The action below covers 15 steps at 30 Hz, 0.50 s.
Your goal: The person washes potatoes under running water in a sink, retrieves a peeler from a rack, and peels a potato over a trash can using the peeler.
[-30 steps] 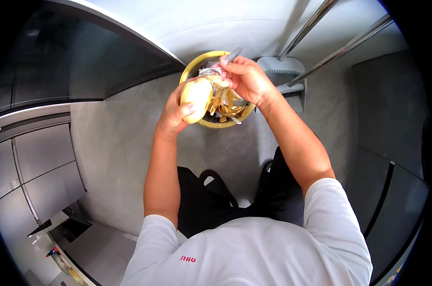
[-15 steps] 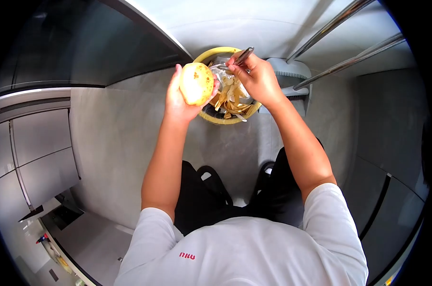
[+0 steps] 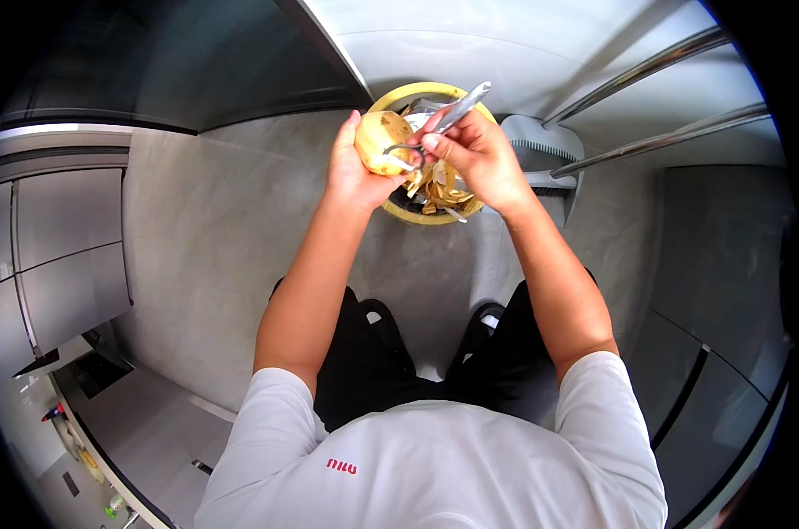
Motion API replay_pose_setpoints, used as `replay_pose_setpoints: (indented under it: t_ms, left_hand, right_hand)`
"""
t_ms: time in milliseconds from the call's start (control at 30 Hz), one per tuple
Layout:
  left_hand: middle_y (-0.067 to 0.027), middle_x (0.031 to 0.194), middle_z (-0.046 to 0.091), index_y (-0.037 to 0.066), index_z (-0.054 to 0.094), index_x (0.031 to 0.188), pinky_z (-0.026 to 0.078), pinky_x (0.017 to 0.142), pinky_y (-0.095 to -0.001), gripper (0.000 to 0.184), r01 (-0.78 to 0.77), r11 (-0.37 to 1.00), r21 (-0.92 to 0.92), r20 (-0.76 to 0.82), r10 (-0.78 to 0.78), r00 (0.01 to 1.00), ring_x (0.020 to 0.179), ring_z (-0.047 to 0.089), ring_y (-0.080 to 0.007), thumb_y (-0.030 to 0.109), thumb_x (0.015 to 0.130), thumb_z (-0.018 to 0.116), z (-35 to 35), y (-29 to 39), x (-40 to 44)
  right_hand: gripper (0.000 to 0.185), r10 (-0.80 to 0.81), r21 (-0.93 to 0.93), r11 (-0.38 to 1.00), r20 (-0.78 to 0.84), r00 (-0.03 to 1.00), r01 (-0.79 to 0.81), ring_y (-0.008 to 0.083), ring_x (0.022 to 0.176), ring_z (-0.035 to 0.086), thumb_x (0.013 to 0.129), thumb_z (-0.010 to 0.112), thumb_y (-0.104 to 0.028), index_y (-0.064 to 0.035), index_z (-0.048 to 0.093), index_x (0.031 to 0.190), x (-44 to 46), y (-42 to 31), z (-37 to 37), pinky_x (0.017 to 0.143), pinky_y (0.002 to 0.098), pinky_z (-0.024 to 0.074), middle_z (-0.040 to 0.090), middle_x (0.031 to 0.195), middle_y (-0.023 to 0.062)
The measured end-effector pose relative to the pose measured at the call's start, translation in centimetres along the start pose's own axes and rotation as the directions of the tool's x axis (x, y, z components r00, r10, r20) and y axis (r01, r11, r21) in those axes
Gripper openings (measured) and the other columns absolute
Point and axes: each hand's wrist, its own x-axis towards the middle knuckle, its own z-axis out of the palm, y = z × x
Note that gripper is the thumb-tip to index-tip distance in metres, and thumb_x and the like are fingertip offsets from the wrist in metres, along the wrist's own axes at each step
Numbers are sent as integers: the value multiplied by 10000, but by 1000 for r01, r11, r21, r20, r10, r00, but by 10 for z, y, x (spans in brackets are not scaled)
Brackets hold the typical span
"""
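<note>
My left hand (image 3: 354,172) is wrapped round a potato (image 3: 380,137), mostly pale yellow with brown patches of skin on its right side. In my right hand (image 3: 477,159) is a metal peeler (image 3: 463,108), its handle pointing up and to the right. The peeler's head lies against the lower right side of the potato. Below both hands stands a round bin with a yellow rim (image 3: 410,92). Brown and yellow peelings (image 3: 441,189) lie in it on a clear plastic liner, partly hidden by my hands.
A grey dustpan (image 3: 545,132) and a brush with long metal handles (image 3: 660,139) lean at the wall, right of the bin. Dark glossy panel (image 3: 197,62) at upper left; grey cabinets (image 3: 69,216) at left. My feet in black slippers (image 3: 386,331) are on the grey floor.
The peeler has come left from above the bin onto the potato. My left hand has turned the potato, so more brown skin shows on its right side.
</note>
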Motion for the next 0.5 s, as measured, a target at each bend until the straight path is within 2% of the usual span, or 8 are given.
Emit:
replay_pose_setpoints:
  t_ms: [100,233,333,433,500]
  left_hand:
    - [-137,1262,632,63,576,1325,503,930,-492,566,62,996,-68,-16,-63,998,1106,602,-287,535,1022,494,8,-5,-6]
    - [-137,1142,669,41,593,1280,527,882,-469,552,150,989,-6,213,-145,966,994,636,-300,519,1019,509,-7,-3,4]
    - [-150,1084,674,31,597,1255,544,854,-477,550,166,985,45,218,-171,961,943,646,-312,520,1022,501,-6,0,5]
    - [-176,1138,675,14,588,1287,560,855,-494,572,148,981,123,258,-176,950,997,660,-334,515,1027,493,-5,4,2]
    - [-193,1192,669,8,576,1320,566,876,-503,584,143,976,164,213,-177,961,1049,661,-357,507,1027,498,-4,7,-3]
  right_hand:
    - [97,20,25,999,57,998,-21,123,885,659,1011,641,-42,-10,613,1098,1,8,4,807,274,541,724,1020,89]
    - [81,57,33,998,107,993,-60,103,757,627,1010,633,-27,-3,622,1086,7,4,0,688,278,558,715,965,72]
    - [89,63,108,991,115,991,-75,113,758,637,1012,638,-49,0,625,1086,11,10,-5,680,282,561,723,973,85]
    - [94,81,166,982,85,993,-95,127,776,655,1013,642,-69,-3,627,1079,14,10,-10,686,291,566,727,988,96]
    - [94,92,226,969,41,995,-99,139,795,668,1015,639,-70,-9,627,1085,16,6,-14,704,294,569,731,998,101]
